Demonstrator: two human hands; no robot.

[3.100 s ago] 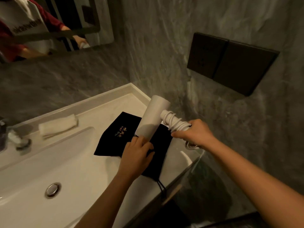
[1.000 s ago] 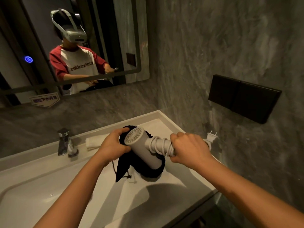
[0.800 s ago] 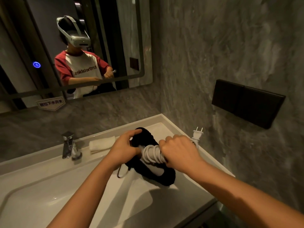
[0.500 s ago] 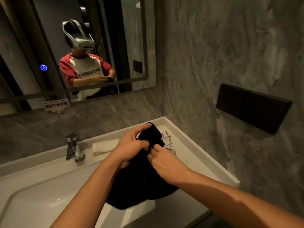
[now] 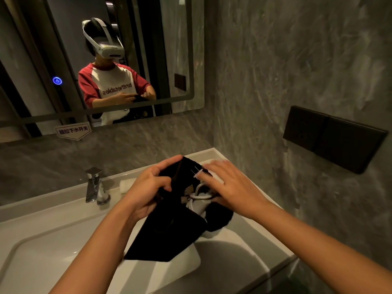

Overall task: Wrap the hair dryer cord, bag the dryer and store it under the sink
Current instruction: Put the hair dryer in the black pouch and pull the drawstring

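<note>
Black bag [image 5: 169, 236] held over white sink [image 5: 42, 219], long axis slanting from mouth at far right down to near left, left hand [image 5: 148, 187] pinching the mouth's rim, right hand [image 5: 231, 187] flat, fingers straight, on white cord [image 5: 200, 196] and dryer [image 5: 198, 206] end showing there, dryer's heading hidden.

This is a bathroom. A white sink [image 5: 42, 251] with a chrome tap [image 5: 93, 185] stands against grey stone-look walls [image 5: 297, 60]. Above it hangs a mirror [image 5: 182, 60] with a glowing blue touch button [image 5: 57, 81] and a small printed label [image 5: 73, 130] at its lower edge. A rolled white towel [image 5: 125, 185] lies beside the tap, and a dark double plate [image 5: 335, 139] sits on the side wall.
</note>
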